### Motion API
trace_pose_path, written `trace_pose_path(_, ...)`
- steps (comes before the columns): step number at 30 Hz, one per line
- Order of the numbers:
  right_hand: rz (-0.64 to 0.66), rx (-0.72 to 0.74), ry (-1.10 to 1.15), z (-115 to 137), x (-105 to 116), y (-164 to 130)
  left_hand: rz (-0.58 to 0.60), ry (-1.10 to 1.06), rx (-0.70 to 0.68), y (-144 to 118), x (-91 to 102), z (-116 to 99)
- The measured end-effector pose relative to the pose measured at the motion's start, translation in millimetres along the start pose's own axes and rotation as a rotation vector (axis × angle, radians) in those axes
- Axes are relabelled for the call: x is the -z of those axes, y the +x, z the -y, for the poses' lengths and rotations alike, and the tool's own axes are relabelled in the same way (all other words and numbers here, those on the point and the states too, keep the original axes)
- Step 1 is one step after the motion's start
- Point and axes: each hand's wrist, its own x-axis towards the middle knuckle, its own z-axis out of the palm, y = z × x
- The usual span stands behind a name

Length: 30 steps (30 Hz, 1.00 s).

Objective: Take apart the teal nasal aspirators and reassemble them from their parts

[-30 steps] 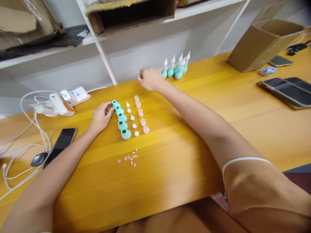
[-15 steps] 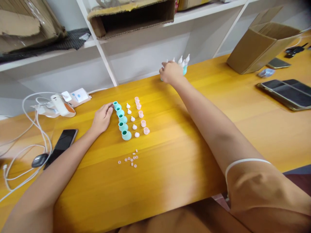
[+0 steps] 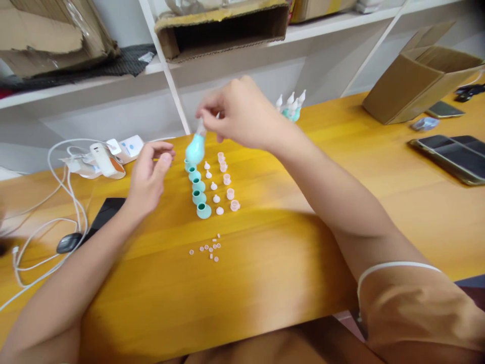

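Observation:
My right hand (image 3: 237,114) pinches the white tip of an assembled teal bulb (image 3: 195,147), which hangs in the air over the far end of a row of teal bulbs (image 3: 199,192). My left hand (image 3: 148,177) is lifted just left of that row, fingers apart and holding nothing, close to the hanging bulb. Beside the teal row lie a row of small white tips (image 3: 214,192) and a row of pink caps (image 3: 228,183). Several assembled bulbs (image 3: 291,105) stand at the desk's far edge.
Tiny pink pieces (image 3: 207,248) are scattered nearer to me on the yellow desk (image 3: 288,242). At the left are a phone (image 3: 106,211), a mouse (image 3: 68,242), white cables (image 3: 49,222) and chargers (image 3: 109,156). A cardboard box (image 3: 420,76) and tablets (image 3: 450,156) sit at the right.
My right hand took one assembled bulb from the far group and carried it back over the row. My left hand rose off the desk and opened toward it.

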Motion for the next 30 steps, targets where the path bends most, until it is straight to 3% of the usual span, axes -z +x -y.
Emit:
trace_pose_path(3,-0.100,0.144,0.044,35,-13,-17,0.214,0.123,-0.005,-8,8.0,-40)
trace_pose_path(6,-0.109,0.219,0.084,53,-20,-29,0.311,0.189,0.003,-15,13.9,-62)
trace_pose_path(8,-0.122,0.190,0.099,55,-23,-34,0.334,0.219,-0.011,-17,16.7,-70)
trace_pose_path(12,-0.116,0.156,0.083,42,-35,-43,0.327,0.382,-0.054,-22,15.6,-80)
trace_pose_path(15,-0.068,0.187,0.226,28,-54,-57,0.361,0.467,-0.063,-30,8.6,-81)
trace_pose_path(21,0.047,0.208,0.542,7,-88,-89,0.593,0.517,-0.138,-44,0.1,-77)
trace_pose_path(30,0.333,0.332,0.611,-17,-91,-92,0.896,0.428,-0.217,-51,10.0,-89)
